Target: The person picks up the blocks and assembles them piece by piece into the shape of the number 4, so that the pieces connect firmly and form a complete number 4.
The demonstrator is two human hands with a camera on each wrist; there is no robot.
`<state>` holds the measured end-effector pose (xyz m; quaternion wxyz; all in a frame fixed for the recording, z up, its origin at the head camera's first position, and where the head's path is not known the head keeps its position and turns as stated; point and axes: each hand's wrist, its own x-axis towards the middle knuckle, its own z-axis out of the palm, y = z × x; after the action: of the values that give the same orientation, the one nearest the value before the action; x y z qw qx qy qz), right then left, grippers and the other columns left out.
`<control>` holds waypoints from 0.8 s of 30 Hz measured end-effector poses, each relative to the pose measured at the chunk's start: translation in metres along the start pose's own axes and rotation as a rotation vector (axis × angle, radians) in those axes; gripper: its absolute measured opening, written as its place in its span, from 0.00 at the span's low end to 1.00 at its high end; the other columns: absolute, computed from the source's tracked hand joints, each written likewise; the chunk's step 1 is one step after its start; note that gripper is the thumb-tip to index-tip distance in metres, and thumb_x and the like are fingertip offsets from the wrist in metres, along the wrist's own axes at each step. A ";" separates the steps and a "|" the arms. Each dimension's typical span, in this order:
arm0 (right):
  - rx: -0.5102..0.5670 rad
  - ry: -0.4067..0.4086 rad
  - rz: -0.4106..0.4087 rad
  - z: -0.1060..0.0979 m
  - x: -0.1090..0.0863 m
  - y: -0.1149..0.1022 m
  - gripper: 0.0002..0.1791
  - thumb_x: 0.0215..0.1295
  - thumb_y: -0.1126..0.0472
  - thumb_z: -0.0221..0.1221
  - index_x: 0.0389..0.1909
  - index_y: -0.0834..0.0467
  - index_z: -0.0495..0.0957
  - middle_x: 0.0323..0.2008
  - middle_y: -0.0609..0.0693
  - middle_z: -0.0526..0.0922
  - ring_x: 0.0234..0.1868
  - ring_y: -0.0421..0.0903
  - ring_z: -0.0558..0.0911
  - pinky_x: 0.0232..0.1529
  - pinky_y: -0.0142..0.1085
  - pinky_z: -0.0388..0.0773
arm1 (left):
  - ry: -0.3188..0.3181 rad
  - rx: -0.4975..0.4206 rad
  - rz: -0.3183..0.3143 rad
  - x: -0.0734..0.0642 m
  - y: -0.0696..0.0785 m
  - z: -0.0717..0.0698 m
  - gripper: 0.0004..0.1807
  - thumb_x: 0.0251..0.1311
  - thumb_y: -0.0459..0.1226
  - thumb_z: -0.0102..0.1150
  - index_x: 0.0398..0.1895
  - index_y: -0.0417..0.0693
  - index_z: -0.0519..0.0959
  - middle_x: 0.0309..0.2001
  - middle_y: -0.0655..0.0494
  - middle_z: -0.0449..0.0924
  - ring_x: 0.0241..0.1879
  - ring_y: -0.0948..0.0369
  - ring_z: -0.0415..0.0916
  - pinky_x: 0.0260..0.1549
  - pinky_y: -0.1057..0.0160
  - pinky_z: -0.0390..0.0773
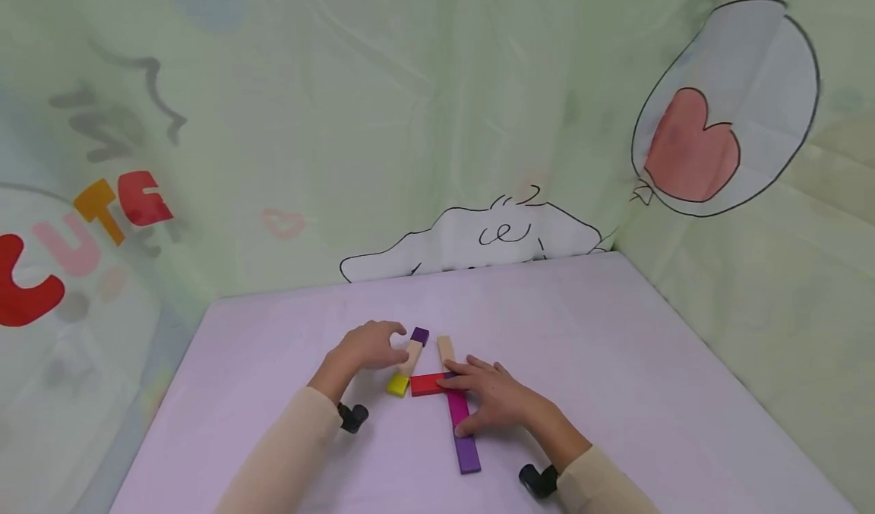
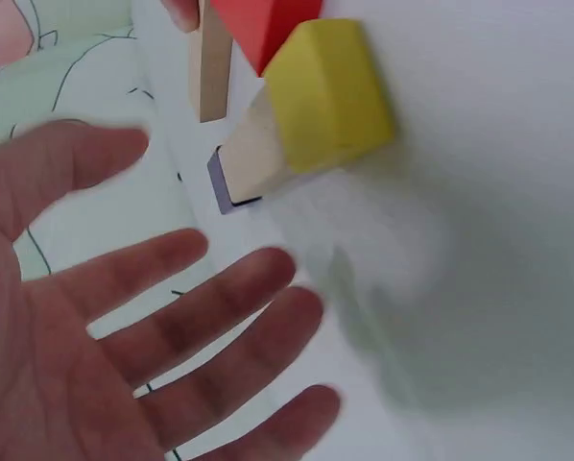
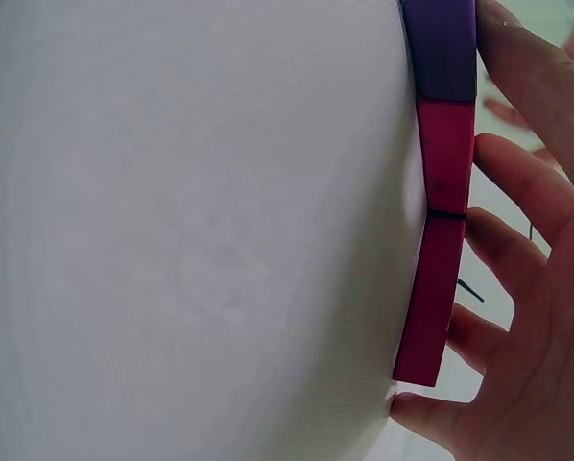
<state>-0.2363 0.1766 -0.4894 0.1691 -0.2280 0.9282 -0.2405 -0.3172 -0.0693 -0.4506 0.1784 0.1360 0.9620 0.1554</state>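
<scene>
My left hand (image 1: 372,345) hovers beside a short line of blocks, fingers spread and holding nothing. That line has a purple block (image 1: 420,336) at the far end, a plain wood block (image 1: 412,356) and a yellow block (image 1: 398,385) at the near end. My right hand (image 1: 499,396) lies with spread fingers along a second row, fingertips against its side in the right wrist view. This row shows another plain wood block (image 1: 445,349), a magenta block (image 1: 459,408) and a purple block (image 1: 468,457). A red block (image 1: 425,385) lies crosswise between the lines, its right end at my right fingertips.
The blocks lie on a pale lilac tabletop (image 1: 601,362). Behind it hangs a light green printed curtain (image 1: 383,119) with drawings and letters. Dark wrist-camera mounts (image 1: 354,417) stick out under both wrists.
</scene>
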 end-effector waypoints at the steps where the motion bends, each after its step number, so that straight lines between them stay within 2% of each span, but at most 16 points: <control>1: -0.007 -0.003 0.003 0.000 0.001 0.000 0.41 0.53 0.44 0.76 0.70 0.42 0.76 0.80 0.47 0.63 0.81 0.64 0.55 0.72 0.76 0.46 | -0.035 -0.007 0.005 -0.005 -0.004 0.001 0.30 0.61 0.48 0.68 0.67 0.55 0.77 0.55 0.51 0.84 0.52 0.52 0.79 0.54 0.45 0.81; 4: -0.021 -0.007 0.019 -0.002 0.003 0.000 0.41 0.53 0.44 0.76 0.70 0.41 0.76 0.80 0.47 0.63 0.81 0.64 0.55 0.72 0.75 0.47 | -0.106 -0.023 0.025 -0.017 -0.013 0.006 0.35 0.56 0.45 0.73 0.69 0.54 0.75 0.42 0.55 0.83 0.42 0.57 0.78 0.45 0.52 0.82; 7: -0.019 -0.006 0.030 -0.003 0.004 0.001 0.41 0.53 0.45 0.77 0.70 0.41 0.76 0.80 0.47 0.63 0.81 0.63 0.55 0.73 0.75 0.46 | -0.113 -0.013 0.036 -0.022 -0.015 0.009 0.33 0.54 0.42 0.76 0.65 0.51 0.78 0.35 0.56 0.79 0.36 0.58 0.74 0.39 0.56 0.79; 14: 0.005 -0.016 0.012 0.002 0.005 0.002 0.41 0.52 0.45 0.77 0.70 0.42 0.77 0.80 0.48 0.63 0.81 0.65 0.54 0.71 0.76 0.47 | -0.061 0.054 0.057 -0.025 -0.012 0.017 0.15 0.53 0.38 0.76 0.43 0.46 0.86 0.33 0.57 0.80 0.34 0.57 0.73 0.40 0.57 0.80; 24: 0.004 -0.008 -0.002 -0.002 0.003 -0.003 0.40 0.52 0.46 0.77 0.69 0.44 0.77 0.79 0.49 0.64 0.81 0.67 0.55 0.71 0.77 0.47 | -0.048 0.048 0.057 -0.023 -0.009 0.017 0.14 0.54 0.37 0.76 0.44 0.46 0.86 0.35 0.56 0.82 0.34 0.58 0.74 0.42 0.57 0.81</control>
<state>-0.2386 0.1734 -0.4863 0.1731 -0.2296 0.9269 -0.2414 -0.2917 -0.0803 -0.4618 0.1935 0.1713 0.9567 0.1338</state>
